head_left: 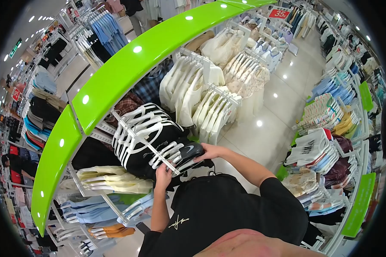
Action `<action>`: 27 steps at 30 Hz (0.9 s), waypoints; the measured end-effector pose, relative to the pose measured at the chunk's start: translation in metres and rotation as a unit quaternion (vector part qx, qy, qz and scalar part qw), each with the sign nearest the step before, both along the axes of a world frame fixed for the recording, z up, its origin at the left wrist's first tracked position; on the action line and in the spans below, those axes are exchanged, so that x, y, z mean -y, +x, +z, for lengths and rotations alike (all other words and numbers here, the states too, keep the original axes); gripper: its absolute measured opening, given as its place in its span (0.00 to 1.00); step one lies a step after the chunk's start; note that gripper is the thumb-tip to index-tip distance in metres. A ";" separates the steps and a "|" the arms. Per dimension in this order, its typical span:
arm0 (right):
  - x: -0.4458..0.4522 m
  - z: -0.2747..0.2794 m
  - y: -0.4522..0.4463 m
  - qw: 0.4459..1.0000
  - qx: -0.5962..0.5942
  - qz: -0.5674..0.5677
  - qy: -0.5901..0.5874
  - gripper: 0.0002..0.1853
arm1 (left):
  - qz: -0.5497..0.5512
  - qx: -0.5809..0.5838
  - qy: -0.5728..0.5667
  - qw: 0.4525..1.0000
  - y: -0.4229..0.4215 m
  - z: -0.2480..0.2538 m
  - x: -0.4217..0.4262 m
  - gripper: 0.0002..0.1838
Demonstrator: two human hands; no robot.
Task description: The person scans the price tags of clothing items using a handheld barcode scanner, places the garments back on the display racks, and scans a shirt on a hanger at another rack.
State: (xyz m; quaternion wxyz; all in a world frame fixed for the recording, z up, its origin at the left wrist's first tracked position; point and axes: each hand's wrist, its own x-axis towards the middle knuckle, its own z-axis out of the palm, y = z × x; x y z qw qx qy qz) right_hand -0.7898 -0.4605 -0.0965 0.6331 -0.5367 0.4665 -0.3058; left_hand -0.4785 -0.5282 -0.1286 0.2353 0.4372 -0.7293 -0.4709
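Note:
My left hand (pixel 163 174) is closed at the front end of a metal display rail (pixel 146 143), around a white hanger beside the last few white hangers (pixel 164 155). My right hand (pixel 209 151) grips the edge of a black garment (pixel 190 151) with a white curved mark, which hangs at the rail's front. Its fingers are partly hidden behind the cloth. Further back on the same rail hang several black garments (pixel 165 133) on white hangers.
A green curved panel (pixel 116 64) arches over the rack on the left. Cream clothes (pixel 184 85) hang beyond, yellow tops (pixel 111 179) and blue ones (pixel 88 209) at lower left. A tiled aisle (pixel 261 124) separates this rack from the right-hand racks (pixel 315 150).

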 end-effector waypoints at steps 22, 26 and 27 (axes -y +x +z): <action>-0.052 0.012 -0.025 0.960 -0.043 -0.274 -0.023 0.41 | -0.015 -0.036 -0.277 0.960 0.001 0.024 -0.040 0.26; -0.089 0.017 -0.048 0.947 -0.048 -0.315 -0.045 0.39 | -0.087 0.002 -0.222 0.971 0.009 0.020 -0.045 0.30; -0.101 0.028 -0.050 0.936 -0.083 -0.341 -0.022 0.39 | -0.098 0.016 -0.224 0.970 0.011 0.011 -0.044 0.30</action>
